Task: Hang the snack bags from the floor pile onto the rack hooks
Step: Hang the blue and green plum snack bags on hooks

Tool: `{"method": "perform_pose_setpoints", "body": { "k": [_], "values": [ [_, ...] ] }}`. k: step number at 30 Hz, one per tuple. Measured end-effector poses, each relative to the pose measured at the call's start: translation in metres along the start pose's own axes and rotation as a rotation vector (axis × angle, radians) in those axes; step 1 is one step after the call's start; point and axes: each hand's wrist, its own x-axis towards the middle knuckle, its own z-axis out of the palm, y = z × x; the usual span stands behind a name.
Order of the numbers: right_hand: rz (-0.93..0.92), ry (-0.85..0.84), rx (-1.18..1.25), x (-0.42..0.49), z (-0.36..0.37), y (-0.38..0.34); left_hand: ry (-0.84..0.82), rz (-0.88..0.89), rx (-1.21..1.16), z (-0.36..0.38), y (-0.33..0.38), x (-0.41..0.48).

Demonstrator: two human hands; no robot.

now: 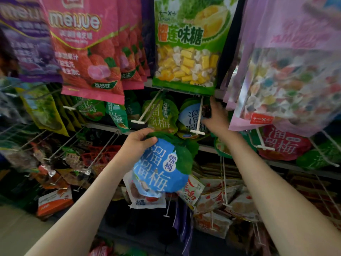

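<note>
My left hand (137, 145) grips the green top edge of a round blue-and-green snack bag (160, 167), held up in front of the rack's middle row. My right hand (216, 115) reaches higher, its fingers curled on the right edge of a matching blue bag (191, 117) that hangs on a white hook (198, 119). Whether the fingers pinch that bag or only touch it is unclear. A green bag of the same brand (160, 117) hangs to the left on another white hook (147, 109).
Large pink (86, 52), green durian (186, 52) and lilac candy bags (287, 71) hang on the top row. Wire hooks (103, 152) jut out at lower left. Red bags (280, 143) hang at right; an orange box (53, 202) lies by the floor.
</note>
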Motion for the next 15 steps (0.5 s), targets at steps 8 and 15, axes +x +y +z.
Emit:
{"method": "perform_pose_setpoints", "body": {
  "k": [8,15],
  "values": [
    [0.033,0.030,-0.195,0.003,0.006,-0.005,0.184,-0.036,0.097,0.003,-0.014,-0.001],
    [0.025,0.215,-0.149,-0.005,0.005,-0.014,0.240,-0.018,0.066,0.013,-0.017,0.001]
  ]
}}
